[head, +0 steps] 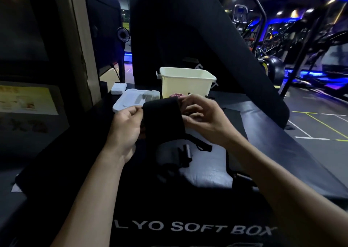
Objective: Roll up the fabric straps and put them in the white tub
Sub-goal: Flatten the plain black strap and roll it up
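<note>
Strap (163,119) was up off the box (194,182) between our hands, long axis running near to far, its loose tail hanging toward us. Left hand (125,123) pinched its left edge, right hand (202,119) curled on the right edge near the top. Tub (186,81) sat just past the hands, a bit closer to the right one. We figured rolling had to come before the drop.

Dim gym interior. Blue strip lighting (293,18) along the ceiling at right. Dark exercise machines (301,45) stand on grey floor (320,122) marked with white and yellow lines. Small black fan (123,34) at left. Black padded surface (263,133) in foreground.
</note>
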The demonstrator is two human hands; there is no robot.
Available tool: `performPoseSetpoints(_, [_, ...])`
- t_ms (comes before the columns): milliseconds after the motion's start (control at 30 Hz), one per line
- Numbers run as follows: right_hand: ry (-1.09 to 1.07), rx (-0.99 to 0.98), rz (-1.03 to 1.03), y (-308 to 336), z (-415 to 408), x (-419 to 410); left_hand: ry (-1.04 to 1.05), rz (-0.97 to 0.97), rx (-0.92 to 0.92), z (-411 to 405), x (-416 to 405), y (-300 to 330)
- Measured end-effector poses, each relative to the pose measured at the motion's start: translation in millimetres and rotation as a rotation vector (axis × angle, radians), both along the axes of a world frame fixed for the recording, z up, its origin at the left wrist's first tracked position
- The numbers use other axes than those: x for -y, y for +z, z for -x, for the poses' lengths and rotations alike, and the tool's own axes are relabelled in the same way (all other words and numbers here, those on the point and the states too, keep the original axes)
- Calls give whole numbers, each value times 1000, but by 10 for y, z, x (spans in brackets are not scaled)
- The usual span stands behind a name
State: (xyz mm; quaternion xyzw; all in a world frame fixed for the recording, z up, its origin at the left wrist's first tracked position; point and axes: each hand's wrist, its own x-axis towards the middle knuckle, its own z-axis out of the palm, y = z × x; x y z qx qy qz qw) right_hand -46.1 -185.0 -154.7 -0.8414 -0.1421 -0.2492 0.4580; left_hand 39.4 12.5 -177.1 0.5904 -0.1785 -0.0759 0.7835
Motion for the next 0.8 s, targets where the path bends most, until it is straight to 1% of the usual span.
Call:
performPoseSetpoints(100, [49, 62, 0, 178, 142, 42, -75, 59, -37, 85, 134, 38])
performPoseSetpoints(233, [-48, 92, 56, 336, 252, 105, -173, 91, -60, 197, 287, 73])
performPoseSetpoints(300, [-55, 83, 86, 379, 291, 146, -207, 70, -30, 239, 360, 95])
performPoseSetpoints(400, [0, 50, 33, 432, 346, 212, -267, 58, 21, 309, 453, 119])
performPoseSetpoints(500, [-83, 92, 105, 441, 348, 289, -336, 76, 47, 374, 545, 99])
performPoseSetpoints(533, [-123, 114, 86, 429, 336, 321, -342, 63, 80, 370, 594, 66])
performPoseSetpoints(600, [-188, 113, -91, 414, 315, 377, -324, 32, 154, 367, 694, 0])
performPoseSetpoints(633, [-235, 112, -204, 423, 312, 429, -309, -3, 195, 341, 734, -40])
performPoseSetpoints(700, [-360, 106, -386, 455, 323, 600, -355, -157, 318, 261, 796, -150])
performPoseSetpoints(733, [-392, 100, -460, 462, 330, 713, -389, -273, 386, 208, 827, -225])
performPoseSetpoints(800, [-371, 86, -608, 456, 359, 954, -388, -579, 517, 143, 898, -382])
